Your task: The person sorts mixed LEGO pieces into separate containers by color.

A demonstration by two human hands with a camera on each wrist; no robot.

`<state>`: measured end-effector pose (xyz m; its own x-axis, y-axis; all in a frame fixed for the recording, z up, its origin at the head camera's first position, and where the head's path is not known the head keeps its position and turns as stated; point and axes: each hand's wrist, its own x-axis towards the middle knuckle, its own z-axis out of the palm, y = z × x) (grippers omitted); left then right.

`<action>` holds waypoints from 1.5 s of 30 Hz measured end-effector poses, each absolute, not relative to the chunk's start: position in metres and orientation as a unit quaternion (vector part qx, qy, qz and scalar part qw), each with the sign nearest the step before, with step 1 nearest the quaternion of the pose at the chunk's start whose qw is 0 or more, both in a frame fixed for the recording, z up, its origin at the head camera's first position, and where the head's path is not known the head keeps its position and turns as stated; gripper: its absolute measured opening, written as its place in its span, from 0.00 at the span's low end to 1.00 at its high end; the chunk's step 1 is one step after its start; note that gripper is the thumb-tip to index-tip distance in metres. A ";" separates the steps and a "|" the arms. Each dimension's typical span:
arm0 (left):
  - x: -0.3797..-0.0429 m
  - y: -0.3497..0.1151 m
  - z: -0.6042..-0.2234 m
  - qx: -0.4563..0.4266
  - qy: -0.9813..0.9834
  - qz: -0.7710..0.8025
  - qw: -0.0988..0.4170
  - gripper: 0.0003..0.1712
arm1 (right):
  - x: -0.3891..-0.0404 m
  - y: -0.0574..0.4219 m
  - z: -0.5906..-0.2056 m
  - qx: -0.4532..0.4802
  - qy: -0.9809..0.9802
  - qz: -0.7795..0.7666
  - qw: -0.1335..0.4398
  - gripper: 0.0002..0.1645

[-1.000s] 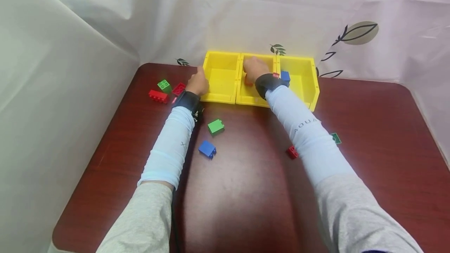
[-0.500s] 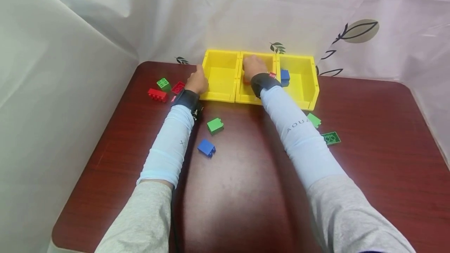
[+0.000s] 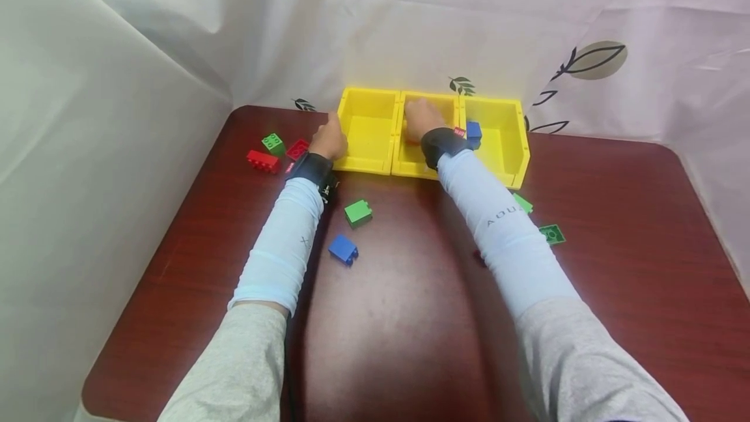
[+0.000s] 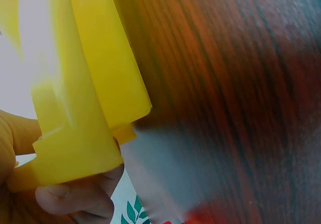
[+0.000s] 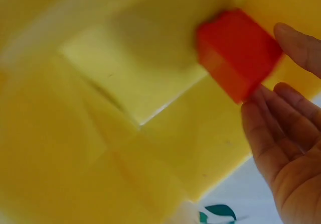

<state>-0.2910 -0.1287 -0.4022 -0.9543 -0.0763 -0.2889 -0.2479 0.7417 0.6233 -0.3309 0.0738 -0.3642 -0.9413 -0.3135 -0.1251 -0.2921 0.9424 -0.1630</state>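
My left hand (image 3: 329,139) grips the outer side wall of the left yellow bin (image 3: 369,132); in the left wrist view its fingers curl around the yellow edge (image 4: 75,158). My right hand (image 3: 423,121) reaches down into the middle yellow bin (image 3: 413,163). Seen from the right wrist, the thumb and fingertips pinch a red toy brick (image 5: 241,53) low inside that bin. From the head view the hand mostly hides this brick. Beside it, the right yellow bin (image 3: 506,148) holds blue brick (image 3: 473,133).
Left of the bins lie a green brick (image 3: 273,144) and two red bricks (image 3: 263,161). In front are a green brick (image 3: 358,213) and a blue brick (image 3: 343,249). By my right forearm lie green bricks (image 3: 552,234) and a mostly covered dark red brick (image 3: 480,258).
My right forearm has shifted slightly left, uncovering a green brick and covering most of a red one. The red brick in the middle bin is now more hidden by the hand. The left hand stays put.
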 end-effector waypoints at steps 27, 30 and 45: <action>-0.296 -0.124 -0.384 -0.078 0.925 0.353 0.122 0.35 | -0.114 0.216 -0.371 -0.329 0.938 -0.107 -0.015 0.28; -0.297 -0.125 -0.383 -0.077 0.926 0.349 0.120 0.35 | -0.096 0.224 -0.381 -0.314 0.944 -0.100 -0.010 0.27; -0.295 -0.131 -0.394 -0.094 0.923 0.347 0.136 0.35 | -0.092 0.223 -0.400 -0.269 0.960 -0.075 -0.033 0.21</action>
